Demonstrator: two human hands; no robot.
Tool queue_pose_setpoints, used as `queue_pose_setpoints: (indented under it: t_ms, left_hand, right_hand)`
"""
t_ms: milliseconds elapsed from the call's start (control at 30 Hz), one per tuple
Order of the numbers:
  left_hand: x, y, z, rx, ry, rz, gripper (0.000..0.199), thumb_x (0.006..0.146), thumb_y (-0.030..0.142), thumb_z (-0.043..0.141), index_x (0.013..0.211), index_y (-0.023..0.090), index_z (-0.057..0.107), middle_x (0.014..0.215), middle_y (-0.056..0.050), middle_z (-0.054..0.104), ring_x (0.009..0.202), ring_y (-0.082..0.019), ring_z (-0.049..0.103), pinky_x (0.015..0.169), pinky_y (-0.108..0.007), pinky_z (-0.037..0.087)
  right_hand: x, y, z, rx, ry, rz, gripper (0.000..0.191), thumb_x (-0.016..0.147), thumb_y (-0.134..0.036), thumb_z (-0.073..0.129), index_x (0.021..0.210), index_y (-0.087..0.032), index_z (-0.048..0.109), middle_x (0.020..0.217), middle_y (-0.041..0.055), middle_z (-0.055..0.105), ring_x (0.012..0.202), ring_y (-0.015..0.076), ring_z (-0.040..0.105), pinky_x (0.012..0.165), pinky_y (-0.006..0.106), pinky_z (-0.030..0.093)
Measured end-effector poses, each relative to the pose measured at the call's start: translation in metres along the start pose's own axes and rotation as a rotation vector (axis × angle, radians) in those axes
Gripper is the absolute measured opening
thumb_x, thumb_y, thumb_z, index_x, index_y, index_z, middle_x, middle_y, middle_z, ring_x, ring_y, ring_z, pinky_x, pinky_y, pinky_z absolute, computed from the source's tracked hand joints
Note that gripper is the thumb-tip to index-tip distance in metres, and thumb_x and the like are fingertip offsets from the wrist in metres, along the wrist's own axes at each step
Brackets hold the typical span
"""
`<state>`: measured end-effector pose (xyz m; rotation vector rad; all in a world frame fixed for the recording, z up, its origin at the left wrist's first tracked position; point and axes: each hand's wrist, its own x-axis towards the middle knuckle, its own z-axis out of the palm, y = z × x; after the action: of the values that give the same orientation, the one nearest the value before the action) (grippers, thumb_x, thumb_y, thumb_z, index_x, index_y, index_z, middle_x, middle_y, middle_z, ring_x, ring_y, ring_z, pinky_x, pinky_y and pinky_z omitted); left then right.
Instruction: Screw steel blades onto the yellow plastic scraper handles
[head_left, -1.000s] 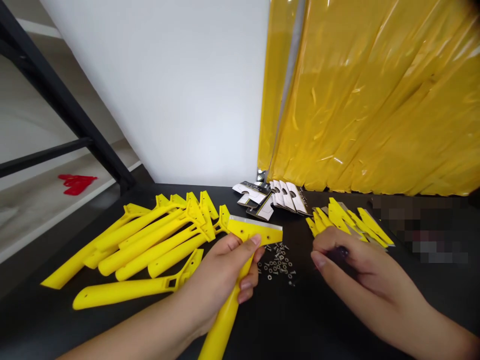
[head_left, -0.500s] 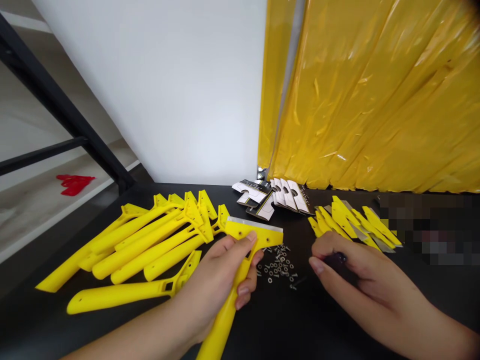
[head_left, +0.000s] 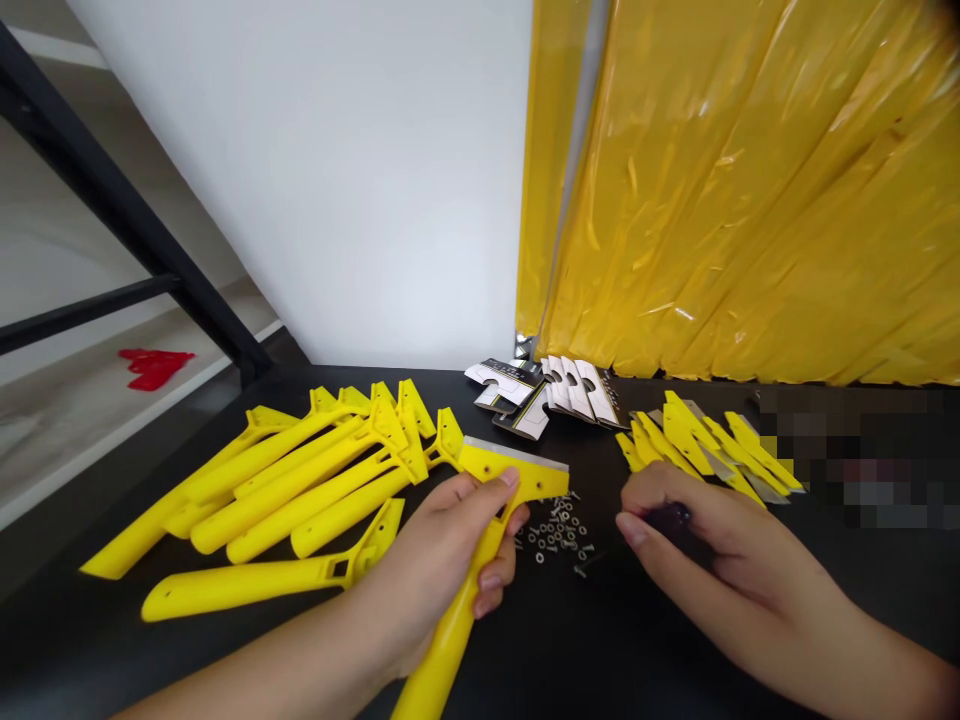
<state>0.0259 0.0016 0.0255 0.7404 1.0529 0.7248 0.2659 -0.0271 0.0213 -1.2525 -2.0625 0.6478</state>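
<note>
My left hand grips a yellow scraper just below its head, thumb pressed on the head's front. A metal blade edge runs along the top of that head, and two holes show in its face. To the right, my right hand is curled round a screwdriver. Only part of its dark handle shows in the fist; a thin dark shaft points left toward a small screw. Loose screws and washers lie scattered between the hands.
Several yellow scraper handles are piled on the black table at left. Yellow head plates with blades lie at right. Folded cards sit at the back, before a white panel and yellow plastic sheeting. A black frame stands left.
The scraper head has tilted slightly, its right end lower, and shifted a little right with my left hand. My right hand has hardly moved.
</note>
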Motion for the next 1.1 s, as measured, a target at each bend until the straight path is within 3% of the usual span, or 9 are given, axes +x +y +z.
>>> queue_pose_setpoints:
  t_ms: [267, 433, 567, 667, 800, 1100]
  left_hand:
    - [0.000, -0.002, -0.001, -0.041, -0.016, 0.017, 0.032, 0.096, 0.047, 0.067, 0.087, 0.020, 0.051, 0.073, 0.003, 0.060, 0.042, -0.005, 0.037, 0.038, -0.019, 0.027]
    - [-0.001, -0.003, -0.001, -0.055, -0.024, -0.007, 0.031, 0.095, 0.044, 0.069, 0.086, 0.020, 0.051, 0.080, 0.001, 0.062, 0.042, -0.004, 0.038, 0.038, -0.019, 0.027]
    - [-0.004, -0.008, -0.001, -0.073, -0.069, -0.060, 0.033, 0.096, 0.047, 0.067, 0.083, 0.020, 0.051, 0.067, 0.004, 0.056, 0.041, -0.005, 0.035, 0.039, -0.019, 0.026]
    - [-0.005, -0.012, -0.002, -0.090, -0.171, -0.134, 0.036, 0.099, 0.050, 0.060, 0.080, 0.021, 0.053, 0.051, 0.007, 0.044, 0.038, -0.006, 0.028, 0.039, -0.020, 0.023]
    - [-0.008, -0.011, -0.002, -0.076, -0.298, -0.219, 0.043, 0.100, 0.055, 0.055, 0.074, 0.021, 0.054, 0.045, 0.007, 0.037, 0.038, -0.007, 0.024, 0.039, -0.020, 0.021]
    - [-0.012, -0.006, -0.001, -0.093, -0.322, -0.260, 0.044, 0.100, 0.055, 0.053, 0.073, 0.021, 0.053, 0.047, 0.007, 0.037, 0.036, -0.006, 0.024, 0.038, -0.019, 0.021]
  right_hand:
    - [-0.001, -0.002, -0.001, -0.014, 0.071, -0.021, 0.013, 0.103, -0.031, 0.056, 0.092, -0.027, 0.060, 0.074, -0.0007, 0.060, 0.064, 0.0163, 0.057, 0.057, 0.028, 0.046]
    - [-0.006, -0.004, -0.008, 0.002, 0.238, -0.027, 0.010, 0.101, -0.032, 0.060, 0.092, -0.028, 0.064, 0.076, 0.0001, 0.064, 0.066, 0.0174, 0.061, 0.056, 0.028, 0.049]
    - [-0.011, -0.005, -0.010, 0.134, 0.381, 0.028, 0.008, 0.100, -0.035, 0.063, 0.094, -0.030, 0.064, 0.077, 0.0005, 0.064, 0.069, 0.0188, 0.062, 0.055, 0.027, 0.050]
    - [-0.010, -0.005, -0.007, 0.284, 0.441, 0.076, 0.009, 0.101, -0.038, 0.064, 0.095, -0.030, 0.064, 0.079, 0.0011, 0.066, 0.071, 0.0190, 0.064, 0.057, 0.026, 0.054]
    - [-0.006, -0.005, -0.005, 0.380, 0.453, 0.090, 0.012, 0.100, -0.040, 0.065, 0.094, -0.029, 0.066, 0.083, 0.0024, 0.069, 0.068, 0.0177, 0.064, 0.059, 0.027, 0.058]
    - [-0.002, -0.006, -0.003, 0.462, 0.456, 0.092, 0.015, 0.099, -0.042, 0.067, 0.092, -0.029, 0.067, 0.083, 0.0018, 0.069, 0.067, 0.0153, 0.063, 0.060, 0.024, 0.057]
